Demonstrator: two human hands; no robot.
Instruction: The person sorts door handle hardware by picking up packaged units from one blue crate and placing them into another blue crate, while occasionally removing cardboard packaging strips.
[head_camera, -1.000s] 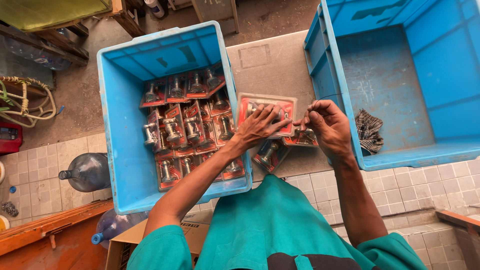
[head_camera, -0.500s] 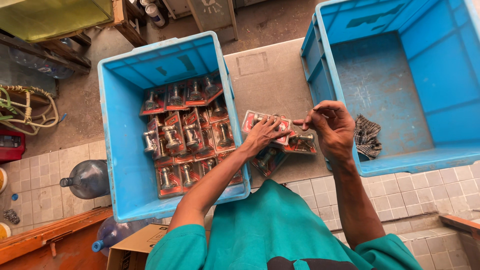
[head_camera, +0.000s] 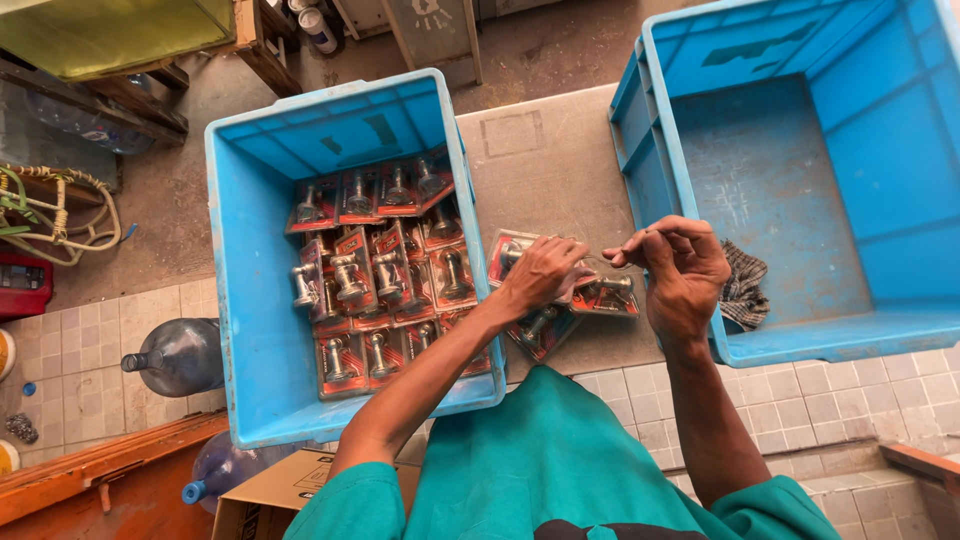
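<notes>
A checked cloth (head_camera: 742, 283) lies in the right-hand blue crate (head_camera: 880, 330).

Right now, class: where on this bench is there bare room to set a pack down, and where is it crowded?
Free: the grey benchtop between the two crates, beyond the hands, and most of the right crate floor beside the checked cloth. Crowded: the left crate, full of blister packs, and the near bench edge under the left hand and right hand.

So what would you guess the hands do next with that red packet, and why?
Probably lift the red packet clear of the table. The left hand already lies on it, the right hand pinches something thin beside it, and two more packets wait underneath.
</notes>
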